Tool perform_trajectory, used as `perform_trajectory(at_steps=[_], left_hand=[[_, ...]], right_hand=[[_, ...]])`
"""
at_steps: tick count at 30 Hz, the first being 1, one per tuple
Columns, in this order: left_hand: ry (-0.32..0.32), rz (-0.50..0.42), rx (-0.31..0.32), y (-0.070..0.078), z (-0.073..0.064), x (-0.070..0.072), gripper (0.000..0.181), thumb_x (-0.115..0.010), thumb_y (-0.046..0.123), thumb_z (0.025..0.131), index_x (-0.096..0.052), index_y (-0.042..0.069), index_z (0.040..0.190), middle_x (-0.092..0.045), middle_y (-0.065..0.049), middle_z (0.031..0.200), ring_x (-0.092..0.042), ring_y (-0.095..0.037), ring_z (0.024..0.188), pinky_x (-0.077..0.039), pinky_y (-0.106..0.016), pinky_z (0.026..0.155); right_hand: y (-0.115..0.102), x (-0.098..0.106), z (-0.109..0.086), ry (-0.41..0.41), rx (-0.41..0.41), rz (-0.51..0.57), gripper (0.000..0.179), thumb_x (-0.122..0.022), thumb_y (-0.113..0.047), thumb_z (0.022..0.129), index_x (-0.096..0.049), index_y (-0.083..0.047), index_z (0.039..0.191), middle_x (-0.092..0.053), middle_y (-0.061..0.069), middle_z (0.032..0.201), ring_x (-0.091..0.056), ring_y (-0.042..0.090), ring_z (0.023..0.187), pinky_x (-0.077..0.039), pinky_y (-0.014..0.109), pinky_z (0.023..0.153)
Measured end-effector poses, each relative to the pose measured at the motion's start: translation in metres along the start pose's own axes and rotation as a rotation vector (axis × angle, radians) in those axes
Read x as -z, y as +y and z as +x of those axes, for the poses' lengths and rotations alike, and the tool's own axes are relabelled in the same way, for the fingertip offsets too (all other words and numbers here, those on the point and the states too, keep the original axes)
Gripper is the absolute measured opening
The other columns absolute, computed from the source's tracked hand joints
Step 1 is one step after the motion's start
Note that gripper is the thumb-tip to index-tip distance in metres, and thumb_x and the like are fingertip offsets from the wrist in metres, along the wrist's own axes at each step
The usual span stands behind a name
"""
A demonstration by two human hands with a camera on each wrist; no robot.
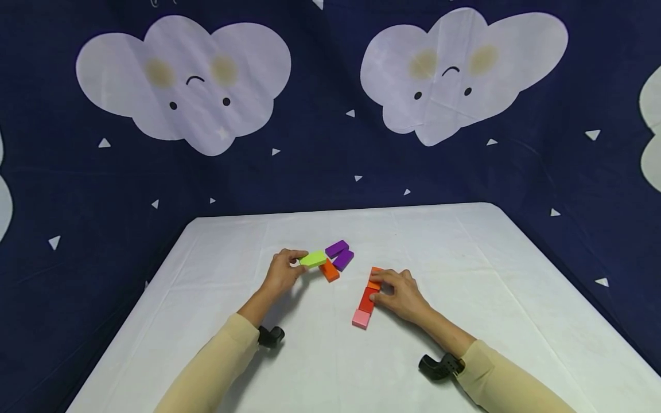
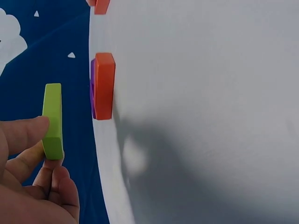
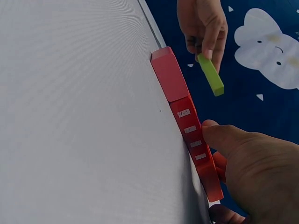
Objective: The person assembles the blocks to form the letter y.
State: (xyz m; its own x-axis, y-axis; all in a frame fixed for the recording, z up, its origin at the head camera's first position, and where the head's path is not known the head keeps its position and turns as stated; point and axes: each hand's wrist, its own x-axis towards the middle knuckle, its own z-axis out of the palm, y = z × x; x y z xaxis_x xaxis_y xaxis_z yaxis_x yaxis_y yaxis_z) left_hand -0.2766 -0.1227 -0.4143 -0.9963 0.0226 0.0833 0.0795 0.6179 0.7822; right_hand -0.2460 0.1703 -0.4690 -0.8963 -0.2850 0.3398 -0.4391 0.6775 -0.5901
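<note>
Nearest are the beige sleeves, each with a black wrist-worn camera at its cuff. Beyond, on the white-covered table, a smooth pink rectangular block, a red rectangular block and an orange rectangular block lie end to end, pink nearest. The right hand rests its thumb on the red block and a bent finger against the orange one, probably to steady the row; whether it pinches them cannot be told.

The left hand grips a yellow-green bar-shaped block at one end between thumb and fingers, raised off the table; this hold apparently leaves the other end unobstructed. Farther along lie a second orange block and two purple rectangular blocks, grouped closely at an angle, seemingly unaligned spares. Behind them hangs a navy cloud-printed cloth.
</note>
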Motion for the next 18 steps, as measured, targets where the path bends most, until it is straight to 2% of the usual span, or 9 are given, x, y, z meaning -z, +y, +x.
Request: perform_trajectory(at_steps=[5,10,18], left_hand=[[-0.058,-0.034,-0.025,0.004,-0.008,0.000,0.035,-0.068,0.005,0.082,-0.066,0.008,0.118,-0.060,-0.013,0.116,-0.052,-0.026,0.105,-0.043,-0.035,0.083],[-0.124,-0.057,-0.114,0.004,-0.016,0.000,0.035,-0.068,0.001,0.080,-0.068,0.005,0.114,-0.062,-0.013,0.110,-0.053,-0.029,0.102,-0.045,-0.035,0.083],[-0.272,-0.087,-0.188,0.001,-0.024,-0.007,0.034,-0.067,0.002,0.081,-0.068,0.008,0.115,-0.062,-0.009,0.110,-0.052,-0.027,0.102,-0.044,-0.030,0.081]], right_hand=[[0.001,0.000,0.000,0.001,0.004,0.001,0.043,-0.079,-0.029,0.072,-0.069,-0.019,0.113,-0.064,-0.001,0.122,-0.039,0.012,0.083,-0.030,0.033,0.080],[0.001,0.001,0.000,0.004,0.007,0.002,0.042,-0.079,-0.029,0.073,-0.069,-0.019,0.112,-0.064,0.000,0.123,-0.039,0.012,0.083,-0.030,0.033,0.080],[0.000,0.000,0.000,-0.005,0.004,0.008,0.042,-0.079,-0.029,0.073,-0.069,-0.019,0.113,-0.064,0.000,0.122,-0.039,0.012,0.084,-0.030,0.033,0.080]])
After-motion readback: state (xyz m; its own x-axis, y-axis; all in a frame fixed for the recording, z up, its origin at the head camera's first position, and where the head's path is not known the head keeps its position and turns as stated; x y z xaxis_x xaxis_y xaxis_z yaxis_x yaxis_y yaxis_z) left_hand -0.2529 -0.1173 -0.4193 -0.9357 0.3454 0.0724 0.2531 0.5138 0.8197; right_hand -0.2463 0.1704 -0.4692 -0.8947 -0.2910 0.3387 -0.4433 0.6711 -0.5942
